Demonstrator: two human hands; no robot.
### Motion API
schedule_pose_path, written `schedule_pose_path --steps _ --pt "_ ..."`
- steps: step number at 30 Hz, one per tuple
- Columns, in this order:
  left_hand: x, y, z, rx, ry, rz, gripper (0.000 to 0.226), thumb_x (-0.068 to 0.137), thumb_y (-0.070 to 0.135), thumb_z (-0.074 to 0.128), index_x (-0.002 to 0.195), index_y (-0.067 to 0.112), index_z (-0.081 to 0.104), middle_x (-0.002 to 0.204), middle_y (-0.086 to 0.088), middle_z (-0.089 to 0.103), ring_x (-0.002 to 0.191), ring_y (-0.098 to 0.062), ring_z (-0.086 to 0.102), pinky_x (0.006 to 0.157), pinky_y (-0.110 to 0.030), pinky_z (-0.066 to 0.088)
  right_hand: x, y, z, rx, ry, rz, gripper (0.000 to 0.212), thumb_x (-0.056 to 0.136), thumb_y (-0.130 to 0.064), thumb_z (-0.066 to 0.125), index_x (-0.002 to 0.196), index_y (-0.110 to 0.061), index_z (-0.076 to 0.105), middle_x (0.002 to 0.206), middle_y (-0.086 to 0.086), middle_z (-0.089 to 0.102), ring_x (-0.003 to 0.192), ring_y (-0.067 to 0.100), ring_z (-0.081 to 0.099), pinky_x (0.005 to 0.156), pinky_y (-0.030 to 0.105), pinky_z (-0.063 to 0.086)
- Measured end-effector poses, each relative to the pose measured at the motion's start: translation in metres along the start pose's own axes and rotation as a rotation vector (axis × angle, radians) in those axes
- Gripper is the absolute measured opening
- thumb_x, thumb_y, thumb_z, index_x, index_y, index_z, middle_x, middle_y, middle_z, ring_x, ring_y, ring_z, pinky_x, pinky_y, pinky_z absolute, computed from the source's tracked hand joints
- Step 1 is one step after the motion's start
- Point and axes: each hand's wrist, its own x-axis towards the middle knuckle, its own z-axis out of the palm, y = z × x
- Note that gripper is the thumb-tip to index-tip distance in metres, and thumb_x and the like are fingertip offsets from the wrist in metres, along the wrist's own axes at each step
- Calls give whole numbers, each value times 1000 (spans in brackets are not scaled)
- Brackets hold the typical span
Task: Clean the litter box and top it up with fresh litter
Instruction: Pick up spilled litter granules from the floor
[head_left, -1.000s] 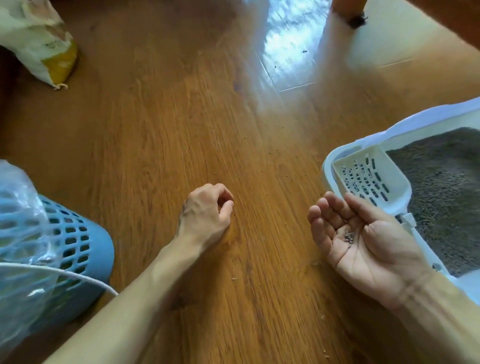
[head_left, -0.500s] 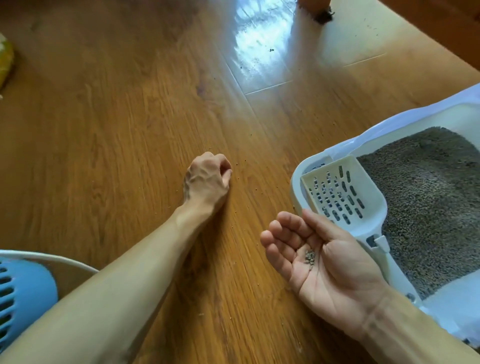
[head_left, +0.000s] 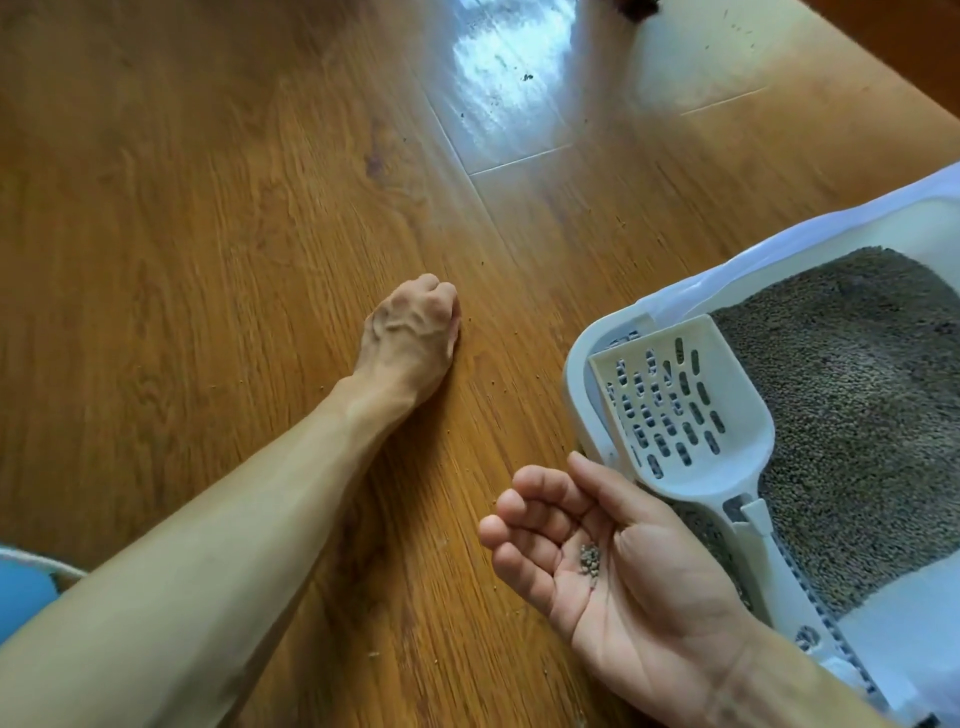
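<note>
The floor (head_left: 218, 218) is bare wood across the whole left and top of the view, with open room around the left arm; small crumbs of litter lie scattered on it, thickest near the bright glare at the top. The litter box (head_left: 576, 395) sits at the right edge, its near-left corner rounded and its far rim running up and right out of view. Grey litter (head_left: 857, 395) fills its inside. A slotted white scoop (head_left: 691, 410) lies across that corner, blade over the rim, handle pointing down and right along the box's near wall. A blue bin (head_left: 23, 592) shows only as a sliver at the lower left edge, beside the left forearm.

The left hand (head_left: 413, 332) is out on the floor in the middle, fingers curled into a loose fist with the knuckles up and fingertips down at the wood; whether it pinches anything cannot be told. The right hand (head_left: 618, 566) is held palm up just beside the box corner and close under the scoop blade, fingers half curled into a cup. A small heap of grains (head_left: 588, 558) rests in the palm.
</note>
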Motion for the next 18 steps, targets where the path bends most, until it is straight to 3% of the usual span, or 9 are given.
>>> schedule_pose_path --steps 4,14,18 --pt "-9 -5 0 -96 5 -29 11 95 21 63 95 11 69 97 -4 65 87 -18 60 73 -29 49 2 0 0 4 -7 3 51 95 -30 45 64 2 71 67 21 65 59 33 70 49 32 58" --pt "-24 -8 -3 -56 -49 0 10 92 20 68 92 11 72 94 -3 66 87 -20 62 75 -36 56 2 2 -7 4 -9 9 49 94 -29 46 65 2 71 68 21 65 60 33 70 49 32 59" --pt "-25 -5 -2 76 -42 77 12 93 18 63 88 9 67 87 -5 61 83 -22 56 67 -37 53 2 2 -11 13 4 11 50 95 -29 46 65 2 71 69 21 66 61 34 70 50 32 59"
